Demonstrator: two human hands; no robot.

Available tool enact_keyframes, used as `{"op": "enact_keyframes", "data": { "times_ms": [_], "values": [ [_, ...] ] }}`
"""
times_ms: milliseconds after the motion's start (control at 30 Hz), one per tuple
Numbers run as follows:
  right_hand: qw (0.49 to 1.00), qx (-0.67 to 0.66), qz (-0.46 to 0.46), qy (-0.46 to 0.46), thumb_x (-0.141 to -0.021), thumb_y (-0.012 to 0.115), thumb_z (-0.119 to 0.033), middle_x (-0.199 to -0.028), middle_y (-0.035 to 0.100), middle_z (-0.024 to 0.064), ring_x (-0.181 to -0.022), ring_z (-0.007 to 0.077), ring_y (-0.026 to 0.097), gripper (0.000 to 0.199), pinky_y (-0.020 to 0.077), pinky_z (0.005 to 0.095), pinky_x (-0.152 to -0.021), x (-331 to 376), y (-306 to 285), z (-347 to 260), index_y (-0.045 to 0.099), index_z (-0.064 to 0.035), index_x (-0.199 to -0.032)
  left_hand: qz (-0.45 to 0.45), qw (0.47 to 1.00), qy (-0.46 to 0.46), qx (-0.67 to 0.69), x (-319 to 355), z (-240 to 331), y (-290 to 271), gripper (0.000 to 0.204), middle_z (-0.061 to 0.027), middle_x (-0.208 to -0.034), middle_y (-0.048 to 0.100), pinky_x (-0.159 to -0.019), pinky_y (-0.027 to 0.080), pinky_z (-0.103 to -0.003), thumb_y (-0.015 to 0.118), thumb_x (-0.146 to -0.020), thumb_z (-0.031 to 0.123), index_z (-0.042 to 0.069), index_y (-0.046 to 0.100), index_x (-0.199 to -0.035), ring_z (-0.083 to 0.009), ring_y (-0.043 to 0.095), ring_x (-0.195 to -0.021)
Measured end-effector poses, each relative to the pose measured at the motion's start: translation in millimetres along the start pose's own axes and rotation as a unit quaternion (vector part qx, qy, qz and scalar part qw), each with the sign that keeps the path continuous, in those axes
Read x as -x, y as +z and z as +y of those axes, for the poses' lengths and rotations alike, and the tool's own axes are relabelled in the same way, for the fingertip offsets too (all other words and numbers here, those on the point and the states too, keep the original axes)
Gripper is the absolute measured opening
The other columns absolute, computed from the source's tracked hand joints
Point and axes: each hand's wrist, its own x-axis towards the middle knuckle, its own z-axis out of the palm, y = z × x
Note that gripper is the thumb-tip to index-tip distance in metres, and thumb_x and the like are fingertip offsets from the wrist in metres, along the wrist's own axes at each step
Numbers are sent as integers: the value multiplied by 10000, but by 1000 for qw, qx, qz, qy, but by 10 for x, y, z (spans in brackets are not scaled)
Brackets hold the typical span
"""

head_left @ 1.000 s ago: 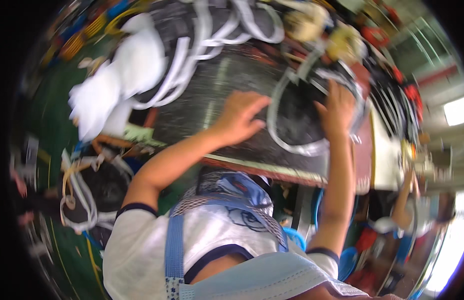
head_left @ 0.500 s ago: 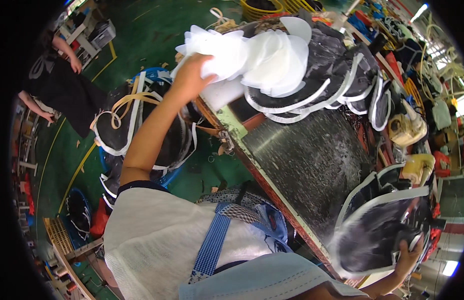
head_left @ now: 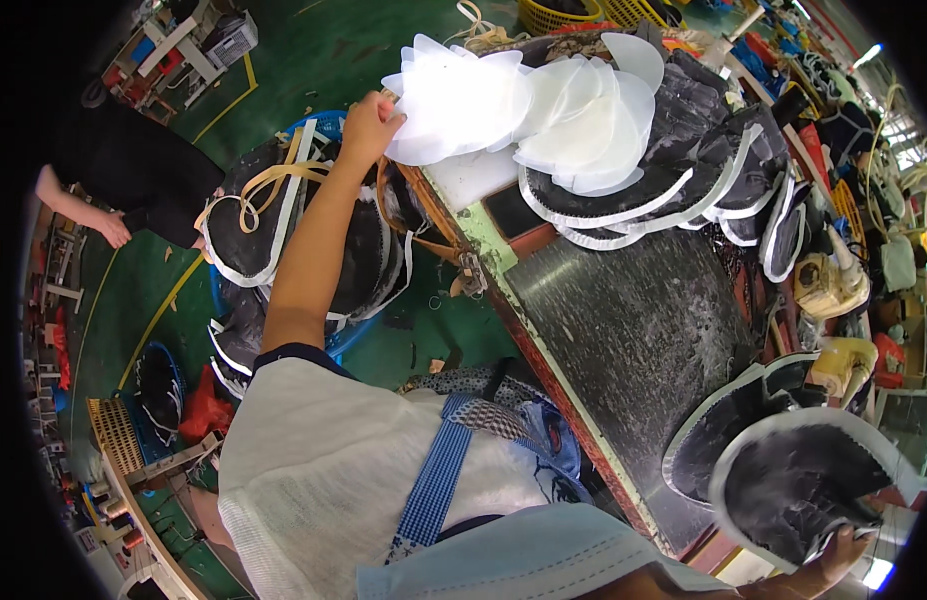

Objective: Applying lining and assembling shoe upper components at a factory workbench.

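Note:
My left hand (head_left: 371, 128) is at the near left edge of a fanned stack of thin white curved sheets (head_left: 458, 100). Its thumb and fingers are pinched together on the rim of one sheet. Low on the right, my right hand (head_left: 841, 556) grips a black curved fabric piece with white edge binding (head_left: 788, 490) by its lower edge, raised at a tilt. Behind that piece, a similar black piece with white binding (head_left: 708, 440) rests on the dark worktable (head_left: 623, 330).
More white-edged black pieces (head_left: 728, 165) are heaped at the table's far end. Left of the table, a blue basket (head_left: 333, 125) overflows with similar pieces. A yellowish machine part (head_left: 828, 285) stands along the right side. Another person in black (head_left: 148, 150) is at far left.
My left hand has slid from on top of the white stack to its left edge. My right hand has moved lower and right, lifting the black piece and turning its face into view.

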Motion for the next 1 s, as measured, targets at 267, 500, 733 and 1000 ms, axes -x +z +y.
{"op": "enact_keyframes", "data": {
  "times_ms": [267, 500, 733, 1000],
  "values": [
    [892, 214, -396, -39, -683, 792, -7, -1117, 622, 67, -984, 151, 578, 565, 469, 297, -864, -856, 3154, 133, 596, -15, -1213, -34, 999, -19, -21, -18, -2, -79, 390, -171, -864, 675, -730, 503, -425, 784, -737, 391, 33, 670, -841, -334, 643, -815],
    [794, 121, -359, -476, -781, 777, -261, -1335, 556, 174, -1261, 350, 497, 613, 390, 435, -1064, -183, 5883, -381, 551, -2, -1289, -36, 997, 57, -24, -3, 126, -182, 314, -158, -834, 666, -673, 483, -449, 765, -739, 316, 49, 657, -863, -362, 641, -785],
    [765, 228, -353, -487, -897, 527, -589, -1514, 345, 233, -1417, 383, 297, 789, 239, 523, -1142, 87, 7425, -183, 444, -5, -1420, -53, 991, 124, -25, 10, 162, -334, 207, -139, -832, 629, -675, 467, -390, 704, -821, 220, 20, 668, -855, -312, 607, -764],
    [824, 47, -511, -238, -835, 564, -696, -1469, 410, 247, -1379, 374, 363, 879, 301, 470, -1120, -324, 7253, -240, 532, 19, -1345, -135, 853, -8, 503, -276, 916, -1349, 180, 25, -791, 628, -607, 512, -204, 686, -920, 234, 62, 647, -957, -58, 596, -654]
  ]
}}
